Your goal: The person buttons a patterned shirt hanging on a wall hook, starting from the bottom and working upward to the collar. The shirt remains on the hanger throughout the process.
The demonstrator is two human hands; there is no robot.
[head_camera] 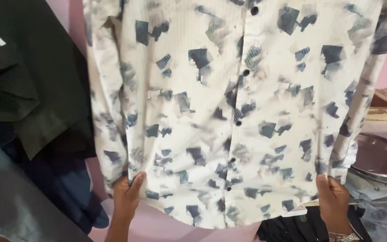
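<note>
White shirt [247,112] with blue-grey block print filled most of the view, hung upright, button front facing the camera, dark buttons down the middle. Dark garment [27,80] hung just left of it. Round steel plate [379,159] sat low at right. Hands well apart: left hand [127,195] pinched the hem's left side, right hand [333,197] gripped the hem's right side.
</note>
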